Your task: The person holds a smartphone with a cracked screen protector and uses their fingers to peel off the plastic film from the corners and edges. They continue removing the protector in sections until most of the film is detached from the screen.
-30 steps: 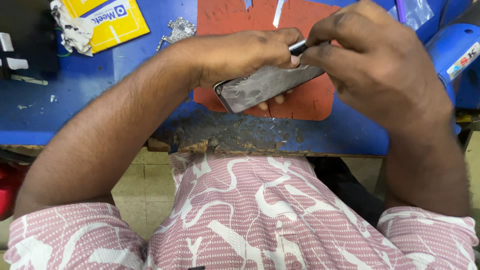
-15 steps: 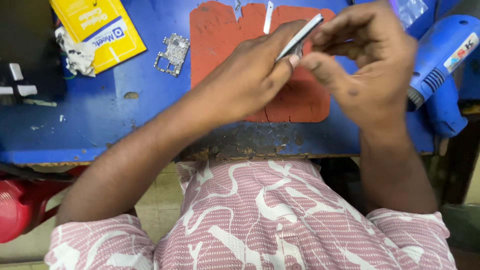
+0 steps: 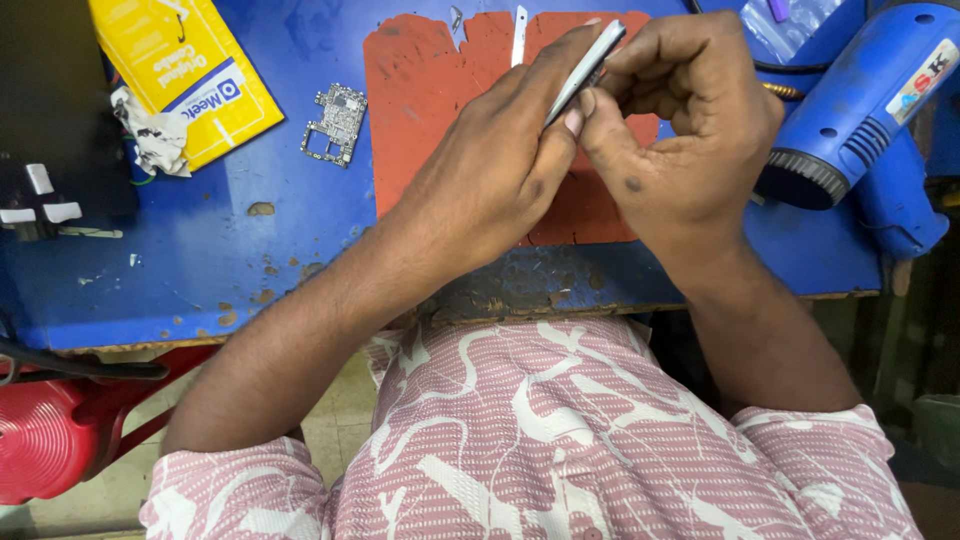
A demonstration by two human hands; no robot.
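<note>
My left hand (image 3: 490,170) grips a thin phone (image 3: 586,70), held edge-on above a red work mat (image 3: 420,90). My right hand (image 3: 680,130) presses its thumb and fingers against the phone's upper edge. Whether it also holds a small tool is hidden by the fingers. A narrow white strip (image 3: 519,30) lies on the mat just behind the hands. A bare circuit board (image 3: 337,122) rests on the blue table (image 3: 200,260) to the left of the mat.
A blue heat gun (image 3: 860,110) lies at the right. A yellow packet (image 3: 185,70) with crumpled paper (image 3: 150,130) sits at the back left beside a black block (image 3: 50,110). A red object (image 3: 45,440) is below the table's worn front edge.
The phone has gone from lying flat and showing its face to standing edge-on between both hands. The hands have shifted a little farther from me over the mat.
</note>
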